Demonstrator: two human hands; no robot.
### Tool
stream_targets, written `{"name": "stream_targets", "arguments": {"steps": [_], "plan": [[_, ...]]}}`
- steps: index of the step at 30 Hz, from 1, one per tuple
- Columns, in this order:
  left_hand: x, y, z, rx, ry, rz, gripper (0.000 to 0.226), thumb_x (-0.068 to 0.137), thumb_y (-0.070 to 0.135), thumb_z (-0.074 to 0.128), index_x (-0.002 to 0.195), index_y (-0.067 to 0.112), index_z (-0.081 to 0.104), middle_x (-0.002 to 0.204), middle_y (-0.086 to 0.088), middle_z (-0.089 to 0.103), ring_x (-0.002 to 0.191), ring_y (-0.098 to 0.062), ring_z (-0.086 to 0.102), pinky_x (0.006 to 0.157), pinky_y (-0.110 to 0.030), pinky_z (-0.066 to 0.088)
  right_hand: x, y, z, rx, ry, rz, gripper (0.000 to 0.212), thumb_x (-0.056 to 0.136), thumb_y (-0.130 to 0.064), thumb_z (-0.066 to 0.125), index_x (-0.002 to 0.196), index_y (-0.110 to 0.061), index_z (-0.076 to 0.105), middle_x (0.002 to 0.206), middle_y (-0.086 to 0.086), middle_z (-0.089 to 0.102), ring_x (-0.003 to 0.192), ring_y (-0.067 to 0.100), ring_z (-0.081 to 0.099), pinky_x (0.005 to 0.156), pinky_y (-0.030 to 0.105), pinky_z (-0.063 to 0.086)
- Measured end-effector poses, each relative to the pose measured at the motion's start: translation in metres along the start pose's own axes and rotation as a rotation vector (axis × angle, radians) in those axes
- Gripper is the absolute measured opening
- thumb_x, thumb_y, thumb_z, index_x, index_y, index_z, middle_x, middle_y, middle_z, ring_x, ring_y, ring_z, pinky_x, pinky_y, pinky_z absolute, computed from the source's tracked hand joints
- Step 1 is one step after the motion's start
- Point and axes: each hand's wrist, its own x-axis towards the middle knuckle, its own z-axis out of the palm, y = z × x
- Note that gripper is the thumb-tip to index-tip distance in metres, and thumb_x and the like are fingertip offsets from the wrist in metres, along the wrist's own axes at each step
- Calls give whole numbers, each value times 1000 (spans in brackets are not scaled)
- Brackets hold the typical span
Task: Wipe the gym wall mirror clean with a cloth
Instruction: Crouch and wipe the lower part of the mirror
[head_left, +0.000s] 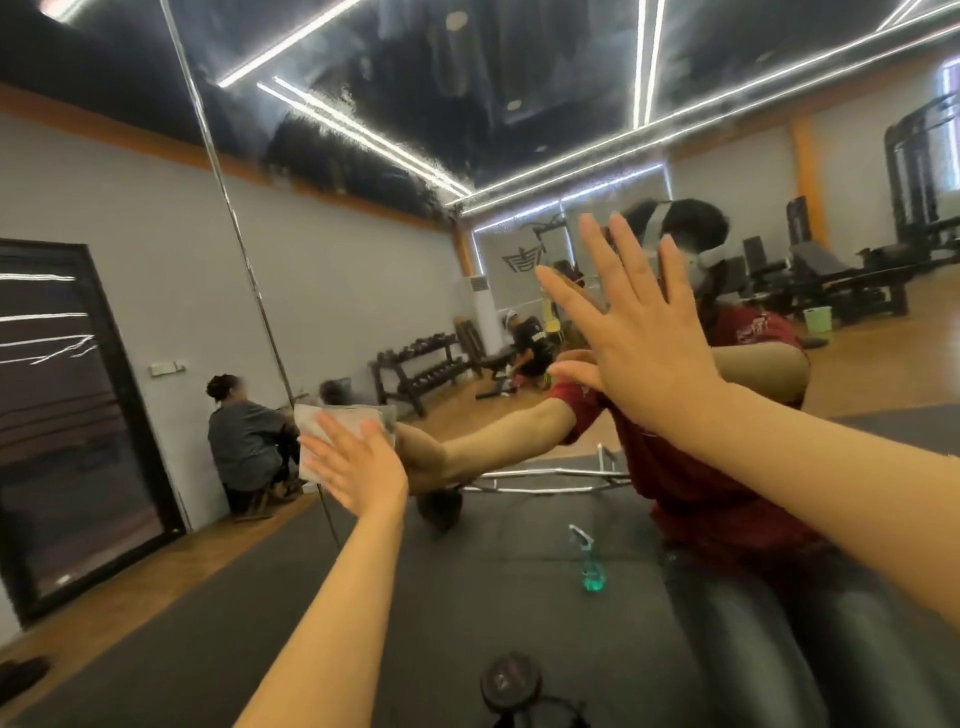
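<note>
The wall mirror (363, 218) fills almost the whole head view and reflects the gym behind me. My left hand (358, 462) presses a folded light grey cloth (337, 421) flat against the glass at lower centre-left, fingers straight and spread. My right hand (628, 322) rests flat on the mirror to the right, fingers spread, holding nothing. My own reflection in a red shirt meets both hands in the glass.
A vertical mirror seam (244, 254) runs just left of the cloth. Reflected in the glass are a green spray bottle (589, 564) on the dark mat, a barbell, a dumbbell rack, benches and several people. A round weight plate (511, 686) lies at the bottom edge.
</note>
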Motion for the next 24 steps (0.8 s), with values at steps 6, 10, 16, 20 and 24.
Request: {"name": "stream_targets", "arguments": {"steps": [6,10,16,20,24], "plan": [[-83,-7,29,95,-58,279,64,105,40,28,157,19,-4,163,-17,-13,150,-35,-9,120,-43,-6,-89,-26,22,22,-10,-4,91,79,-59,65,155,-26,26,162,21,9,149,42,8,113,66,19],[-103,-34,34,238,-153,539,68,96,50,17,153,21,-6,161,-21,-9,149,-38,-7,120,-45,-3,-114,-32,29,1,-77,13,90,81,-59,62,156,-27,24,163,21,6,150,42,5,114,66,16],[-23,-34,6,39,-6,3,62,106,37,32,157,20,0,164,-14,-8,151,-33,-2,120,-42,3,-120,-28,38,-14,-139,43,96,80,-63,62,157,-29,17,163,19,0,150,42,-1,116,65,10],[-34,-42,9,26,-12,18,61,107,36,29,157,20,0,164,-12,-9,151,-31,-3,119,-42,3,-121,-28,39,-26,-142,32,100,78,-61,65,157,-29,14,163,19,-3,150,42,-3,116,65,9],[-94,-83,27,45,-75,37,63,106,32,33,157,18,-1,164,-14,-9,151,-31,-5,120,-43,4,-121,-28,39,-46,-147,32,103,78,-61,66,158,-29,9,163,20,-4,149,42,-4,117,64,6]]}}
